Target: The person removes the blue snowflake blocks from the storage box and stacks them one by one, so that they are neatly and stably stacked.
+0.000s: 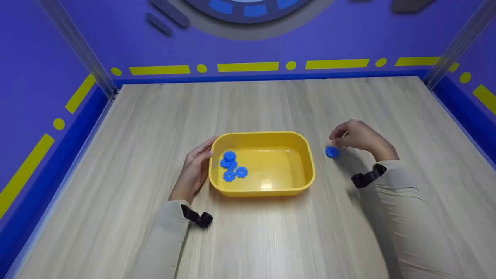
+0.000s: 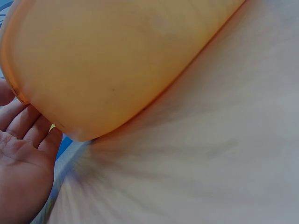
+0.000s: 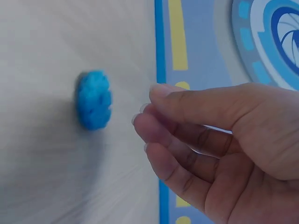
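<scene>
My left hand [image 1: 193, 166] rests against the left outer side of a yellow plastic basin [image 1: 271, 192], its thumb beside the rim. In the left wrist view, the fingers [image 2: 23, 123] lie along the basin's outer wall. Several blue flower-shaped notched discs [image 1: 229, 176] lie inside the basin at its left end, some overlapping. To the right of the basin, one more blue notched piece [image 1: 331, 152] lies on the table. My right hand [image 1: 358, 135] is just above and beyond it, fingers loosely bent. The right wrist view shows a gap between its fingertips [image 3: 161, 91] and the blue piece.
The wood-grain table [image 1: 255, 232] is bordered by purple-blue panels [image 1: 248, 50] with yellow markings at the back and both sides. A black wrist camera [image 1: 203, 220] is strapped over the left sleeve, and another camera [image 1: 362, 180] over the right.
</scene>
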